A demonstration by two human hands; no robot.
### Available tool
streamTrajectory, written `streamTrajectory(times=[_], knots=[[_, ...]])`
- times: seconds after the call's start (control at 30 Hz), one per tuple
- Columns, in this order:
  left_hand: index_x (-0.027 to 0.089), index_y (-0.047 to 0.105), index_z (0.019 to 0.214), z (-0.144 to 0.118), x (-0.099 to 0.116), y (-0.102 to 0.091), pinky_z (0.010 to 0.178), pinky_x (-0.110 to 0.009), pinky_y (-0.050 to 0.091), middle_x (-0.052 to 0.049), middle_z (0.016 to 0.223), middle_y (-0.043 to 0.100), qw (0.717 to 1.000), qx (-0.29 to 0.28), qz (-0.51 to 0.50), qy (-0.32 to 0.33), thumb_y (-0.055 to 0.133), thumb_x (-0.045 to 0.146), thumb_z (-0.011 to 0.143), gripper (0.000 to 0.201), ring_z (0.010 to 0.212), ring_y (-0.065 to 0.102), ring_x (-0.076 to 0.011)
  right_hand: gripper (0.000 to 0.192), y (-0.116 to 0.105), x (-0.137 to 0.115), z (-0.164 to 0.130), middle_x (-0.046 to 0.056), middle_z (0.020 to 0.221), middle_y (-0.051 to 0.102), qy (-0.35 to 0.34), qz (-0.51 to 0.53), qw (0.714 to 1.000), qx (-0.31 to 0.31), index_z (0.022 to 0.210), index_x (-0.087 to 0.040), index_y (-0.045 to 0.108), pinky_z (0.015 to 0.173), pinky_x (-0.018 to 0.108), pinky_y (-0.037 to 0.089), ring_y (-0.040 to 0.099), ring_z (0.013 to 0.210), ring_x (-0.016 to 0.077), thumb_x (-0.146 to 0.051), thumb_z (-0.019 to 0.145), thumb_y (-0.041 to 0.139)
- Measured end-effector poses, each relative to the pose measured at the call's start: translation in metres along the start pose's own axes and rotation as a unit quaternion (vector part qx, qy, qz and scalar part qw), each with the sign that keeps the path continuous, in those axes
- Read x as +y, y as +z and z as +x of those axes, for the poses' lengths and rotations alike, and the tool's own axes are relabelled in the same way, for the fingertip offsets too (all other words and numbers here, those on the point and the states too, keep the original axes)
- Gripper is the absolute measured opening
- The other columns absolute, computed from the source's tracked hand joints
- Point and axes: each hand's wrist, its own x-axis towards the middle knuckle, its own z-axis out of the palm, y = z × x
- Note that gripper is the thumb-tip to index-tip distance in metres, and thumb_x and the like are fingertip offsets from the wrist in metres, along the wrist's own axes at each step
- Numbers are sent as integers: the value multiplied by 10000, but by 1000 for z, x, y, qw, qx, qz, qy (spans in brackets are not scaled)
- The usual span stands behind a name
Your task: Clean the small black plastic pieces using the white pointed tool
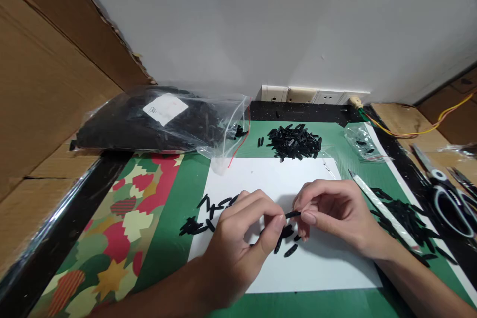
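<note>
Left hand point(246, 228) and right hand point(331, 213) meeting over the white sheet point(320, 268), both pinched shut on one small black piece point(292, 214) held between fingertips. Loose black pieces point(285, 243) just beneath. Bare paper toward near edge. Scattered pieces point(203, 218) at sheet's left edge; pile point(294, 141) beyond far edge. Plastic bag point(160, 124) far left. White stick point(383, 211) and scissors point(447, 198) right.

Plain grey wall point(261, 20) behind, white socket strip point(313, 95) at its foot, brown cardboard point(40, 84) at left.
</note>
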Motion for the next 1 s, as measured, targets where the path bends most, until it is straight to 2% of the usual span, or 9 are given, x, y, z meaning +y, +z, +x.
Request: streamTrajectory(times=[0.07,0.13,0.27,0.33,0.4,0.47,0.6,0.87,1.0], knots=[[225,566,943,-2,1,-2,781,-274,416,27,850,563,1000,0,-2,2,523,48,1048,209,798,533,-120,68,-7,-1,1,26,861,796,-20,-80,997,13,1036,-229,809,695,245,612,761,727,144,-283,1026,768],[221,547,947,-4,3,-3,759,-254,445,8,887,543,1000,-18,0,11,518,26,1014,208,816,549,-122,133,-16,0,4,30,943,796,-57,-213,973,68,1034,-241,802,797,273,588,755,854,160,-315,1073,698],[206,541,934,-4,3,3,728,-235,474,-20,976,559,999,-12,10,48,532,-24,903,233,819,578,-112,174,-32,7,11,60,1176,766,-98,-470,863,155,1111,-241,761,969,355,527,701,1104,222,-292,1100,595],[203,511,883,-3,3,7,724,-248,466,-18,967,596,997,7,22,68,526,-38,849,243,805,585,-112,197,-36,11,14,76,1234,747,-90,-510,840,164,1162,-237,753,988,381,515,676,1154,251,-287,1094,575],[205,465,841,-2,3,9,714,-267,442,14,854,599,996,5,47,79,521,-35,804,249,740,557,-108,221,-38,15,18,85,1256,733,-77,-515,836,172,1210,-232,749,949,383,516,671,1119,258,-288,1091,572],[206,441,822,-1,4,10,716,-280,427,45,747,562,994,-12,78,82,521,-23,781,246,677,510,-102,244,-37,17,23,90,1235,719,-66,-520,832,183,1251,-219,739,847,362,516,671,973,232,-294,1092,570],[198,454,795,-2,3,8,729,-296,412,47,733,539,988,-41,125,79,526,-5,772,216,674,490,-105,211,-34,20,36,63,1052,685,-59,-526,822,208,1185,-189,742,705,336,461,574,723,180,-312,1070,613],[186,537,824,-2,3,12,775,-310,431,-13,969,665,976,-100,167,97,598,-8,780,208,865,588,-160,126,-34,20,46,36,935,672,-64,-492,834,242,975,-201,721,730,322,440,603,771,191,-218,1027,608],[191,557,840,-3,-1,13,804,-315,441,-19,1003,667,975,-92,173,109,596,-32,761,240,917,607,-178,140,-34,18,45,29,929,714,-68,-460,845,264,977,-209,727,731,321,451,626,777,189,-250,1035,607]])
